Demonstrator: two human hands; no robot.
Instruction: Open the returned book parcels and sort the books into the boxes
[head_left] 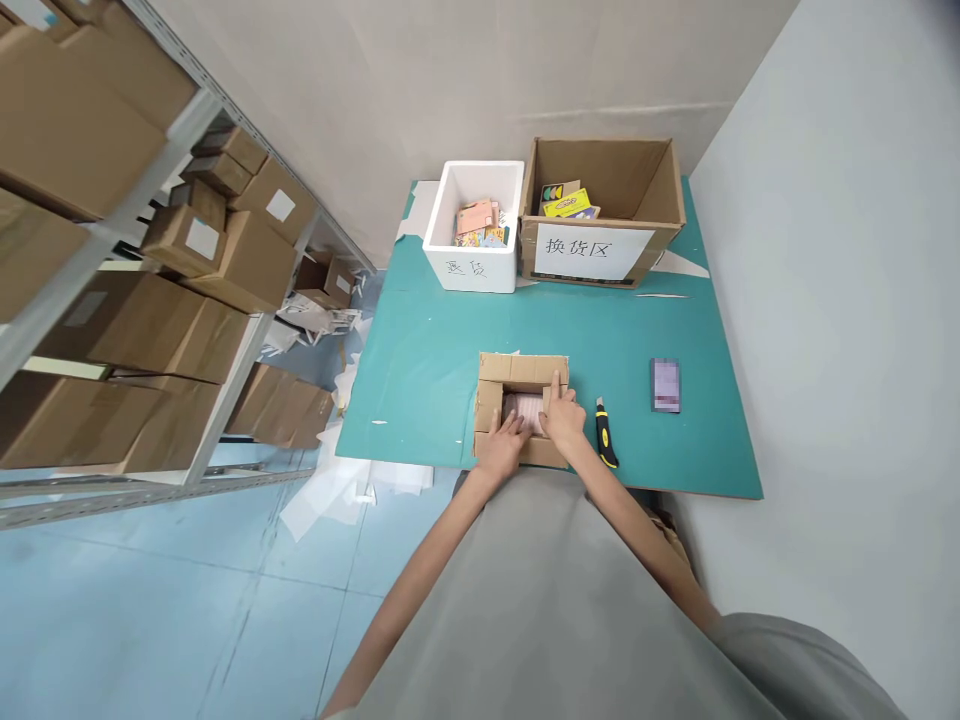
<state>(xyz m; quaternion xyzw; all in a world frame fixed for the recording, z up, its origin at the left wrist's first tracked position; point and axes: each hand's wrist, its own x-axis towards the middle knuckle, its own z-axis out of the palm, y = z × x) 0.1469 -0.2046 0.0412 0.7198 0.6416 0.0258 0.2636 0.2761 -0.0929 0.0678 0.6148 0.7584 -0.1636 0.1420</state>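
Observation:
A small cardboard box (pixel 523 370) lies near the table's front edge, its flaps folded outward. A pale pink item (pixel 528 408) shows inside it; its kind is unclear. My left hand (pixel 504 446) rests at the near left corner, fingers spread over the left flap and the opening. At the right flap, my right hand (pixel 564 415) has its index finger stretched along the cardboard and its other fingers curled around the flap. Just right of that hand lies a black and yellow utility knife (pixel 604 435).
A phone-like dark rectangle (pixel 665 386) lies farther right on the green table (pixel 420 380). Behind stand a white foam box (pixel 471 268) and a larger cardboard carton (pixel 652 245), both holding small packages. Shelves of cartons (pixel 135 320) line the left; paper scraps (pixel 330 490) litter the floor.

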